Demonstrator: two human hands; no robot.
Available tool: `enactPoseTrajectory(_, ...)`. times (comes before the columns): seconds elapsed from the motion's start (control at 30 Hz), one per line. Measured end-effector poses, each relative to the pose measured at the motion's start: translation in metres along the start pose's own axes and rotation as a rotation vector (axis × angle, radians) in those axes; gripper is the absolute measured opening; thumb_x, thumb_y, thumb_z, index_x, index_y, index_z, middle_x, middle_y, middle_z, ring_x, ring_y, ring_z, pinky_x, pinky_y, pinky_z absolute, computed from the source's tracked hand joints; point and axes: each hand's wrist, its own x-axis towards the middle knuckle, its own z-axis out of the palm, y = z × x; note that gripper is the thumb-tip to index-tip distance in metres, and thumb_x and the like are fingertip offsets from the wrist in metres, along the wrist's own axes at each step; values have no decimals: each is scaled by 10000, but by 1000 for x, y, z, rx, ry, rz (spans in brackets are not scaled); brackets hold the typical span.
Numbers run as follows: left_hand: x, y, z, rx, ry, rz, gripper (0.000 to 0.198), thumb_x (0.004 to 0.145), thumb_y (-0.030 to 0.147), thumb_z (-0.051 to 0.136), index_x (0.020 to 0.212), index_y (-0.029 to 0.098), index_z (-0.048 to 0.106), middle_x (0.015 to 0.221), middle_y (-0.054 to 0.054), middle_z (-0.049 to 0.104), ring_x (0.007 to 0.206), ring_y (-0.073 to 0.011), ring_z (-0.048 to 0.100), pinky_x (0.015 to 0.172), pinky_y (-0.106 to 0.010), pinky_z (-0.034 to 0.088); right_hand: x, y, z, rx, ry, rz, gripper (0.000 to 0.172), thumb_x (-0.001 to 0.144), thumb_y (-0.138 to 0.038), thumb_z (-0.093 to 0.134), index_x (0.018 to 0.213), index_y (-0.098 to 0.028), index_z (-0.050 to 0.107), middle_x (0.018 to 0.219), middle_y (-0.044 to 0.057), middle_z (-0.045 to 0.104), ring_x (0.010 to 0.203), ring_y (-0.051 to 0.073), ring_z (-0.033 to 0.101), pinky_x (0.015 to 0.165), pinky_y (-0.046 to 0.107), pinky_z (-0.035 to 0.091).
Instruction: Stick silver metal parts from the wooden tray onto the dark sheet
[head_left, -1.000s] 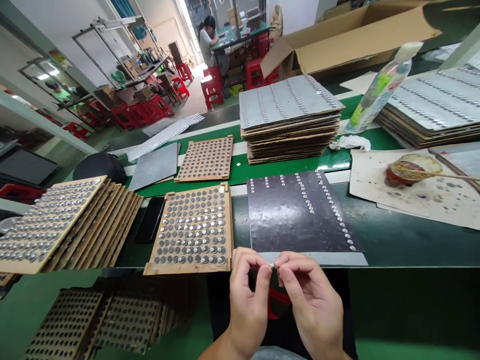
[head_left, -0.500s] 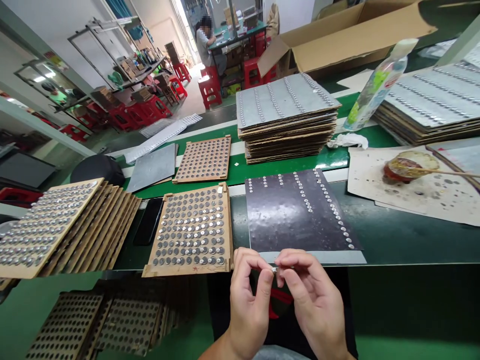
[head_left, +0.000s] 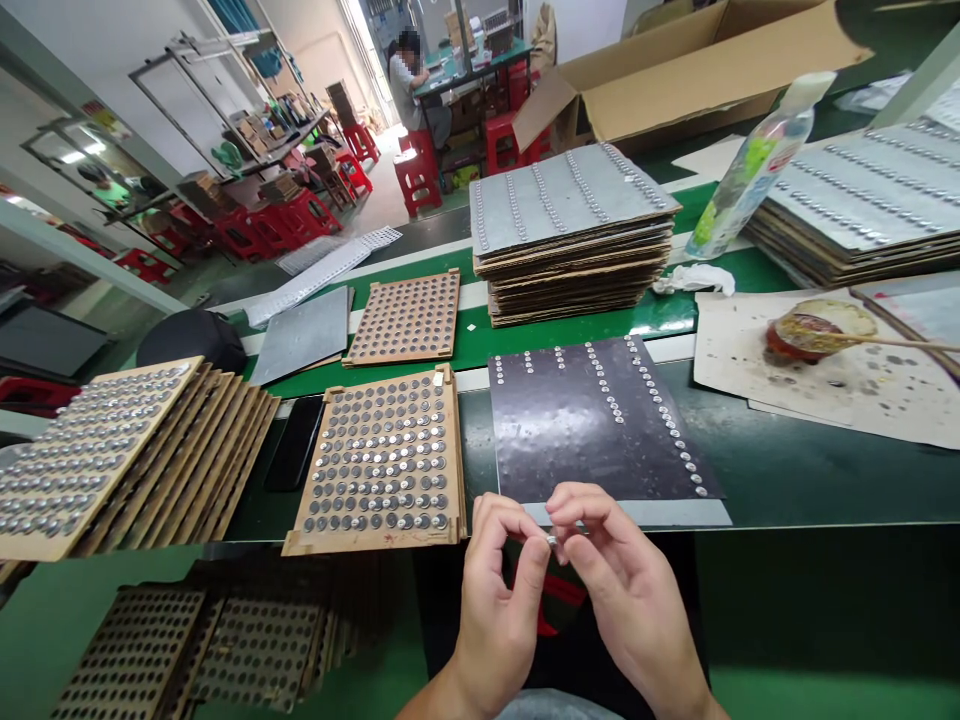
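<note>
Close together at the table's front edge, my left hand (head_left: 501,600) and my right hand (head_left: 637,605) meet fingertip to fingertip. Between them is a small silvery metal piece (head_left: 552,540), mostly covered by the fingers; its exact kind is too small to tell. Both hands are closed in a pinch on it. Just beyond lies a dark sheet (head_left: 555,440) bearing rows of small round silvery pieces, some rows longer than others. Left of it, a wooden board (head_left: 300,543) carries a grid of dark round discs, several topped with small silvery pieces.
Stacked boards (head_left: 240,450) lean at the left beside a black phone (head_left: 295,445). Behind are a pile of sheets (head_left: 577,270), a disc-filled board (head_left: 405,318) and a bottle (head_left: 754,175). At right, a jar (head_left: 806,335) with a stick stands on stained paper (head_left: 840,400). A person (head_left: 411,85) sits far back.
My right fingertips have shifted slightly on the small metal piece, with the index finger a little higher. The view has moved very slightly; the boards and sheet lie as before.
</note>
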Motion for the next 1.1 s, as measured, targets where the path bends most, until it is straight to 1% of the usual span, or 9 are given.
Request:
enactPoseTrajectory(0.1,-2,-1,2,26,38,-21,249,1041,356,512,842,214,562,854,-16,505,791,-164,522,729,-269,446,-5,2,1,-261,54,-231,114,934,-267,677,831,-227,706,938,79,651,870,204,668,696,273,583)
enactPoseTrajectory(0.17,-2,-1,3,40,59,-18,255,1042,362,511,839,215,559,847,-12,498,781,-160,515,722,-262,443,-10,6,1,-372,74,-370,84,925,-190,653,871,-239,695,931,71,642,868,204,660,720,296,589)
enactPoseTrajectory(0.2,-2,-1,3,47,70,-14,257,1042,363,511,836,216,556,842,-9,495,777,-157,512,721,-258,441,-11,8,1,-406,82,-420,88,918,-168,646,891,-243,684,925,67,639,858,204,658,725,307,592)
enactPoseTrajectory(0.27,-2,0,2,57,85,-9,260,1043,362,511,832,216,553,830,-6,493,765,-154,509,716,-254,438,-14,12,0,-452,95,-465,105,908,-142,638,910,-244,662,917,64,638,832,204,657,710,318,595)
enactPoseTrajectory(0.43,-2,1,3,60,107,-14,257,1038,358,521,829,215,561,825,-6,504,761,-153,513,720,-251,440,-12,14,2,-479,112,-467,127,895,-114,631,894,-241,623,884,51,642,789,193,662,666,302,591)
enactPoseTrajectory(0.67,-2,2,4,42,123,-18,272,1033,365,529,812,212,569,808,-5,503,745,-150,510,706,-248,442,-8,15,8,-411,107,-431,165,882,-75,622,871,-240,608,820,26,650,730,155,653,617,248,572)
enactPoseTrajectory(0.9,1,6,7,-29,142,-88,348,1000,465,567,770,205,565,773,-8,507,710,-154,509,668,-251,453,-10,20,10,-387,117,-403,159,886,-75,605,865,-233,603,793,34,671,705,164,665,591,262,568)
enactPoseTrajectory(1.0,3,6,6,-50,133,-124,372,990,499,574,768,202,561,766,-6,511,706,-150,507,670,-245,452,-6,26,3,-420,120,-391,137,918,-99,588,900,-235,592,833,40,666,742,168,666,635,280,576)
enactPoseTrajectory(1.1,6,1,-6,-21,137,-159,374,985,508,577,780,195,576,779,-12,525,725,-153,516,679,-244,452,11,39,-20,-603,184,-403,128,933,-165,617,1044,-228,604,984,82,688,825,196,658,698,333,562)
